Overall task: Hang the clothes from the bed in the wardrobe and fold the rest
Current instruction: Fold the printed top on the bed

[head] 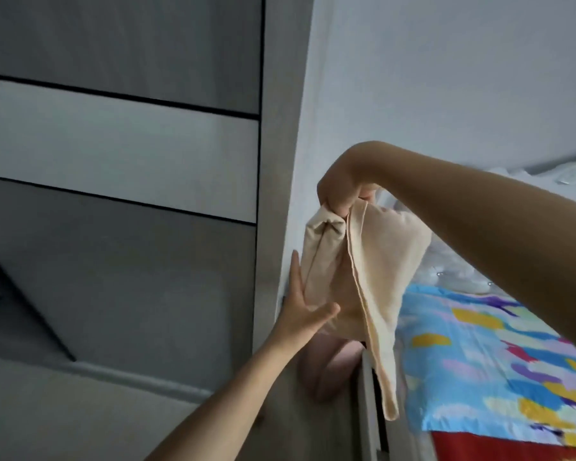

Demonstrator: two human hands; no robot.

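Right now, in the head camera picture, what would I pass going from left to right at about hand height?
First the grey wardrobe doors → left hand → beige cloth → colourful bedspread. The right hand grips the cloth's top, directly above it, so it has no place of its own.

**A beige garment point(379, 261) held aloft**

The cloth hangs in soft folds, its top bunched in the grip of the right hand point(341, 194), with a narrow strip trailing down to a point. The straight fingers of the left hand point(300, 314) touch its lower left side. It hangs between the grey wardrobe point(147, 244) and the bed point(496, 361).
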